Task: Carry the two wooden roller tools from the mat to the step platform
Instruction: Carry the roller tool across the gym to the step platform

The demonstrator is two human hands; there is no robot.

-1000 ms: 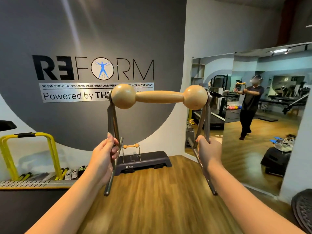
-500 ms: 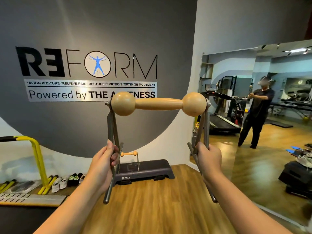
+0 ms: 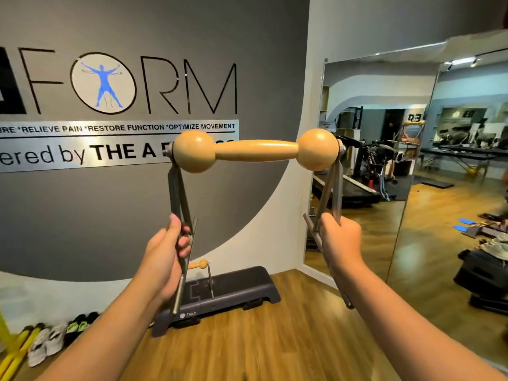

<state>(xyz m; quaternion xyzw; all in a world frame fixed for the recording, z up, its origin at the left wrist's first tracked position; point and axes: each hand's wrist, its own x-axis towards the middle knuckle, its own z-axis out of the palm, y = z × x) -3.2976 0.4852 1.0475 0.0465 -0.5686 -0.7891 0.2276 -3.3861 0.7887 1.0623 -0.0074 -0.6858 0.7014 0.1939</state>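
Head view: a person's left hand (image 3: 165, 254) and right hand (image 3: 339, 239) each grip a metal leg of a wooden roller tool (image 3: 257, 150), fingers wrapped tight, its long axis level and crosswise at chest height. The step platform (image 3: 233, 287) lies ahead and below, by the wall (a second roller (image 3: 200, 264) already stands there), nearer the left hand.

A wooden roller tool (image 3: 257, 150), two pale balls joined by a thicker bar on grey metal legs, was upright in the air. A second, smaller-looking roller tool (image 3: 202, 266) stood upright on the dark step platform (image 3: 233, 287) by the wall.
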